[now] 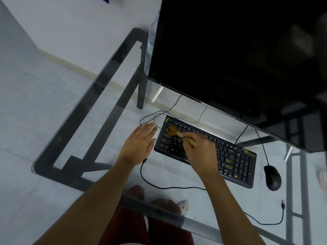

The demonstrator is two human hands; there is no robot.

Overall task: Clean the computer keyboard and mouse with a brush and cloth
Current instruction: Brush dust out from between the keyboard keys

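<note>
Head view is showing us brushing the keyboard, our right hand pinching the brush over the keys at its left end, while our left hand is lying flat and spread on the desk just left of the keyboard, holding nothing. We are judging that short, light strokes along the rows, with the left hand steadying the keyboard, would be lifting dust best. Bristles are looking soft, tan and splayed, the keyboard matte black with yellow smudges, the glossy black mouse waiting just right of the keyboard on clear glass.
</note>
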